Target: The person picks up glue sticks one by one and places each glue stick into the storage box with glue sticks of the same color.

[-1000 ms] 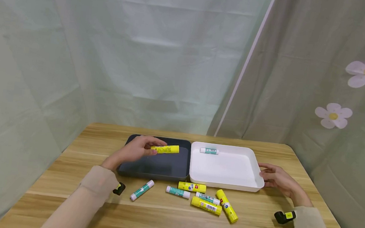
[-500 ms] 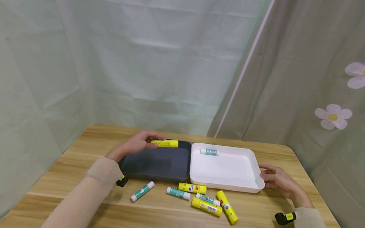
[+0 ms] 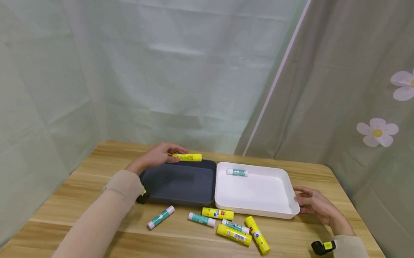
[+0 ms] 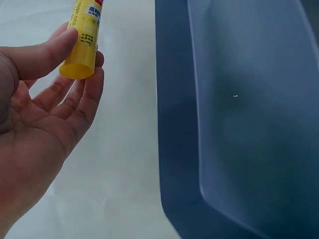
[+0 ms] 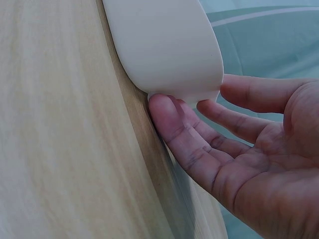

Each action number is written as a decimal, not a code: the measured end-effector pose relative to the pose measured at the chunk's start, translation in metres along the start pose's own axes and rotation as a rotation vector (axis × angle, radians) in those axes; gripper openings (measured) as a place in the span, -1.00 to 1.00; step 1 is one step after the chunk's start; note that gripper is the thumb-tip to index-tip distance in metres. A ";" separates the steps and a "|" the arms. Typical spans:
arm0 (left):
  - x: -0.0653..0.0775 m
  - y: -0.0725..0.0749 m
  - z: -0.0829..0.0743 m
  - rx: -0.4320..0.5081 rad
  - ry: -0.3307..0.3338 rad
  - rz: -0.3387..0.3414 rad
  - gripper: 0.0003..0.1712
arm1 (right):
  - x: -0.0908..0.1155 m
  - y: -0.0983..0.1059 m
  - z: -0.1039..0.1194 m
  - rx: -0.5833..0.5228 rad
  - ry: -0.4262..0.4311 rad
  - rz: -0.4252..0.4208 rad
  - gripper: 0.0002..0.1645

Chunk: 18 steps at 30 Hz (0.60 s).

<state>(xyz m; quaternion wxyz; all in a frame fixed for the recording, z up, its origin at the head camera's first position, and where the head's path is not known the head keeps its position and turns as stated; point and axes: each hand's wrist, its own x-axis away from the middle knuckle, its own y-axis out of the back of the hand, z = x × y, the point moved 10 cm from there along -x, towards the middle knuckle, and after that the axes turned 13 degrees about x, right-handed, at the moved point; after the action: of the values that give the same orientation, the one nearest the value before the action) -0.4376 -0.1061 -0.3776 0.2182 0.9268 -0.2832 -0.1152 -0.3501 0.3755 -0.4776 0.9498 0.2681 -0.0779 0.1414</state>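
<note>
My left hand (image 3: 159, 154) pinches a yellow glue stick (image 3: 191, 157) between thumb and fingers, raised around the far edge of the dark tray (image 3: 182, 185). In the left wrist view that glue stick (image 4: 85, 47) appears outside the tray's rim, its open-looking round end toward the camera. At the right end of the white tray (image 3: 257, 193), my right hand (image 3: 314, 204) touches the outer wall with relaxed fingers. The right wrist view has the fingertips (image 5: 164, 112) against the tray's end near the tabletop. A small green-and-white glue stick (image 3: 237, 172) lies inside the white tray.
In front of the trays lie yellow glue sticks (image 3: 218, 214) and green-and-white ones (image 3: 161, 217), several in all. One yellow stick (image 3: 234, 235) lies against a green one. The trays stand side by side on a wooden table (image 3: 178, 256), with curtains (image 3: 184, 59) behind.
My left hand has carried the yellow glue stick away from me, from over the dark tray's middle toward its far edge. My right hand and the other glue sticks stay put.
</note>
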 end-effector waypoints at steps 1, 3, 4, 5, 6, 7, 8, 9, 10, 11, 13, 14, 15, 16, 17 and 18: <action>-0.001 0.000 0.001 0.001 0.006 -0.001 -0.56 | 0.000 0.000 0.000 0.000 0.001 -0.001 -0.20; -0.004 0.001 0.002 -0.004 0.013 0.000 -0.56 | 0.000 0.000 -0.001 -0.003 0.001 -0.001 -0.20; -0.005 0.001 0.003 -0.002 0.015 0.004 -0.56 | 0.000 0.000 -0.001 -0.003 0.000 -0.001 -0.20; -0.006 0.000 0.003 -0.008 0.014 0.008 -0.56 | 0.000 0.001 -0.001 -0.004 -0.001 -0.001 -0.20; -0.008 0.001 0.003 -0.014 0.013 0.010 -0.56 | -0.001 0.001 -0.001 -0.004 -0.002 -0.001 -0.20; -0.009 0.000 0.004 -0.022 0.009 0.014 -0.57 | -0.001 0.000 -0.001 -0.001 -0.003 -0.001 -0.20; -0.011 0.001 0.005 -0.027 0.007 0.016 -0.57 | -0.001 0.001 -0.001 0.000 -0.006 -0.002 -0.20; -0.012 0.001 0.006 -0.029 0.006 0.019 -0.57 | -0.001 0.001 -0.001 0.002 -0.008 -0.004 -0.20; -0.014 0.001 0.008 -0.031 0.007 0.019 -0.57 | -0.001 0.001 -0.001 0.003 -0.010 -0.005 -0.20; -0.015 0.001 0.008 -0.041 0.002 0.024 -0.57 | -0.001 0.001 -0.001 0.006 -0.011 -0.007 -0.20; -0.018 0.000 0.010 -0.044 -0.007 0.036 -0.57 | -0.001 0.001 -0.002 0.008 -0.011 -0.012 -0.20; -0.020 0.000 0.010 -0.044 -0.012 0.042 -0.57 | -0.001 0.001 -0.002 0.006 -0.010 -0.014 -0.20; -0.021 0.000 0.011 -0.045 -0.018 0.049 -0.57 | -0.002 0.001 -0.002 0.005 -0.009 -0.014 -0.20; -0.023 0.000 0.011 -0.045 -0.020 0.053 -0.58 | -0.002 0.001 -0.002 0.004 -0.006 -0.014 -0.20; -0.024 0.000 0.012 -0.042 -0.020 0.058 -0.57 | -0.002 0.001 -0.003 0.002 -0.007 -0.014 -0.20; -0.025 0.000 0.013 -0.036 -0.016 0.061 -0.57 | -0.001 0.001 -0.004 0.003 -0.006 -0.014 -0.20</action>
<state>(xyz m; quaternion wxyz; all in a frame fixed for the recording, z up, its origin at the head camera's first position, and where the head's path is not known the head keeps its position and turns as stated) -0.4623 -0.0956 -0.3865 0.2361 0.9127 -0.3107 -0.1208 -0.3511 0.3780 -0.4811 0.9500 0.2706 -0.0787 0.1342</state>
